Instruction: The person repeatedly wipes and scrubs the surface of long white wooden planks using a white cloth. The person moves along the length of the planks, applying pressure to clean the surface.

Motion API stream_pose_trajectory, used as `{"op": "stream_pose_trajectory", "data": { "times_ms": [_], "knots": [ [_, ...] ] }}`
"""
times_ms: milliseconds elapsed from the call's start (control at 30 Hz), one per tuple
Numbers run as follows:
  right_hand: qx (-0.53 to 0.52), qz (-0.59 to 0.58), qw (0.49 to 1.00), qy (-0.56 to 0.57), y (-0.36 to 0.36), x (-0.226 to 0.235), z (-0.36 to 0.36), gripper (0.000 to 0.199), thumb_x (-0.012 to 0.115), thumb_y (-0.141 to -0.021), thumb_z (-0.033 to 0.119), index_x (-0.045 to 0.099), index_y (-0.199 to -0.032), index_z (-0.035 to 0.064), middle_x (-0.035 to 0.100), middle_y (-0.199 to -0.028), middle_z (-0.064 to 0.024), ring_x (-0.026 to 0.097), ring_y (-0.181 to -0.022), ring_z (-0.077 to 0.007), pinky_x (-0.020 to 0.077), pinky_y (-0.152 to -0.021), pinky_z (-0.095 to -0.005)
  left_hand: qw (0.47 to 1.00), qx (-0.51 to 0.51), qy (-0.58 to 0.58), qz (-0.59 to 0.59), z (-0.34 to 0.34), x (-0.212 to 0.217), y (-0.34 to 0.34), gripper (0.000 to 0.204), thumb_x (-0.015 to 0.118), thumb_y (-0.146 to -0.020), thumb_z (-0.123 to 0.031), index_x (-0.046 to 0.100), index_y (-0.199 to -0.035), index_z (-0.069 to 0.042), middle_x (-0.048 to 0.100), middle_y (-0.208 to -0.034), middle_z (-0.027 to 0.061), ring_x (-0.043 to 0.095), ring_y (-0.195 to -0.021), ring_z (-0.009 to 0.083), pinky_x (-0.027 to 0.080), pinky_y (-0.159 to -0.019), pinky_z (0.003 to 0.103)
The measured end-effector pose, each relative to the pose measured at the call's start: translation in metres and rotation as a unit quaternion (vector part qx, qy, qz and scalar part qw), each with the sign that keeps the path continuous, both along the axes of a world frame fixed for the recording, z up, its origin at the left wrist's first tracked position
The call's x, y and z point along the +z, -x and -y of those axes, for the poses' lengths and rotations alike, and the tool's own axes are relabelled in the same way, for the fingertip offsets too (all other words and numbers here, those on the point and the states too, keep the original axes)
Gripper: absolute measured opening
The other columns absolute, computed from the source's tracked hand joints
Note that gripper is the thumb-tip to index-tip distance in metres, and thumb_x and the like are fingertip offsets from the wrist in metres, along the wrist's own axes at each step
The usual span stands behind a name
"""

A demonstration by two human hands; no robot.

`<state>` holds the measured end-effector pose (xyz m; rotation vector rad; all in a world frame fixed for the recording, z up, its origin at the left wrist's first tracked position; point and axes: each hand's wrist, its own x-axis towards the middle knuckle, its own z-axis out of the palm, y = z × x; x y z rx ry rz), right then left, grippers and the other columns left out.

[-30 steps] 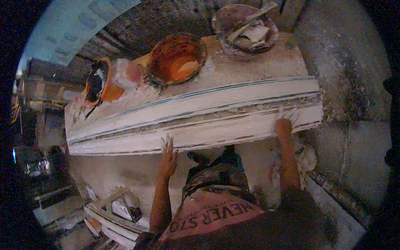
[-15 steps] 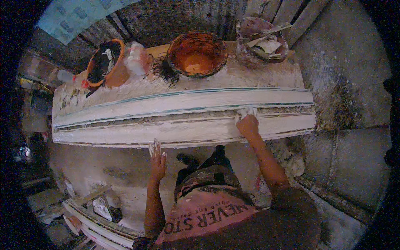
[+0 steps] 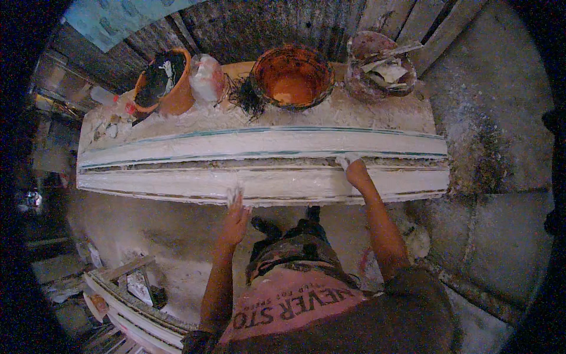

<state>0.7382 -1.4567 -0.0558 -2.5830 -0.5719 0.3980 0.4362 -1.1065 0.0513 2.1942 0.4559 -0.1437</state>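
Observation:
Two long white plaster-like strips lie side by side across the work table, the far strip (image 3: 283, 141) edged with green lines and the near strip (image 3: 283, 180) with brownish ones. A rough narrow gap runs between them. My left hand (image 3: 237, 213) is open at the front edge of the near strip, its whitened fingers stretched out over the white surface. My right hand (image 3: 356, 172) is closed, with whitened fingertips at the gap towards the right side. Whatever those fingers may hold is too small to make out.
Along the table's back (image 3: 330, 118) stand an orange pot with dark contents (image 3: 177, 97), a whitish plastic bag (image 3: 206, 78), dark fibres (image 3: 246, 97), an orange basin (image 3: 295, 76) and a bucket holding pale scraps (image 3: 361, 82). More long pieces (image 3: 127, 321) lie at lower left.
My left hand has shifted right and further onto the near strip. My right hand stays near the gap, its wrist turned slightly. The whole view has tilted a little.

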Motion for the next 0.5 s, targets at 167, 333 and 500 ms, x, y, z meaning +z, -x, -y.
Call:
{"op": "stream_pose_trajectory", "data": {
  "times_ms": [167, 333, 500],
  "knots": [
    [0.066, -0.072, 0.990, -0.103, 0.014, 0.077, 0.006, 0.023, 0.064, -0.101, 0.024, 0.070, -0.107, 0.0025, 0.072, -0.100, -0.0129, 0.066, -0.095, -0.0235, 0.0516, -0.087, -0.0387, 0.995, -0.083, -0.007, 0.051, 0.053, 0.009, -0.090, 0.083, 0.068, -0.098, -0.034, 0.024, -0.163, -0.006, 0.030, -0.164, 0.0255, 0.021, -0.154, 0.0452, 0.022, -0.126, 0.050],
    [0.049, -0.174, 0.941, -0.287, 0.020, 0.149, 0.024, 0.027, 0.066, -0.101, 0.028, 0.070, -0.105, 0.0021, 0.071, -0.093, -0.0120, 0.065, -0.093, -0.0195, 0.0516, -0.086, -0.0372, 0.960, -0.218, -0.097, 0.145, 0.106, 0.004, -0.167, 0.084, 0.074, -0.093, -0.037, 0.033, -0.160, -0.009, 0.051, -0.150, 0.0265, 0.045, -0.142, 0.0423, 0.032, -0.120, 0.052],
    [-0.015, -0.176, 0.970, -0.165, 0.006, 0.140, 0.088, 0.029, 0.065, -0.098, 0.027, 0.071, -0.100, -0.0015, 0.072, -0.090, -0.0165, 0.068, -0.089, -0.0268, 0.0529, -0.085, -0.0407, 0.969, -0.240, -0.057, 0.015, 0.132, -0.004, -0.185, 0.065, 0.073, -0.093, -0.036, 0.050, -0.150, -0.013, 0.064, -0.133, 0.0251, 0.057, -0.129, 0.0420, 0.042, -0.113, 0.051]
  ]
}}
